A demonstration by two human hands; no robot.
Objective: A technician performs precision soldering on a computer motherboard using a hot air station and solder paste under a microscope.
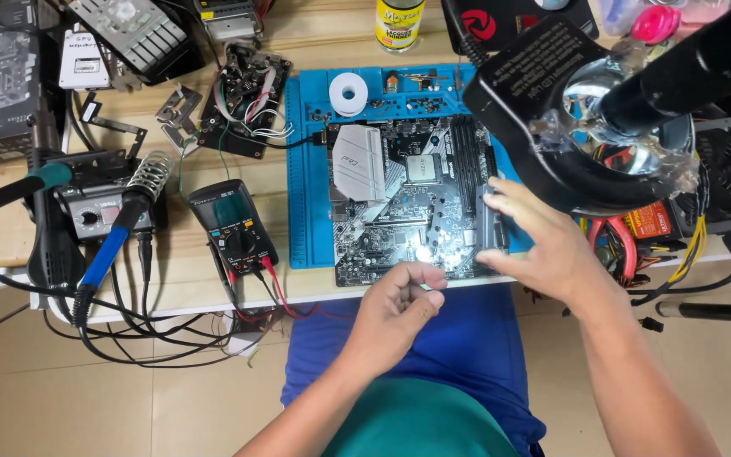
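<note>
Centrally, a motherboard [412,203] is being worked on over a blue mat [306,169] on the tabletop [315,42] — its right edge being touched by the right hand [543,245], grip spread apart — left hand [399,309] being held loosely curled at the near edge, clamped on nothing, multimeter [234,224] lying to the left.

The motherboard [412,199] lies flat on a blue mat, component side up, its near edge at the front edge of the counter. It is a dark board with a large silver-white heatsink at the left, a square silver processor near the middle and long black memory slots at the right. A small bright glare shines near its front edge.
</note>
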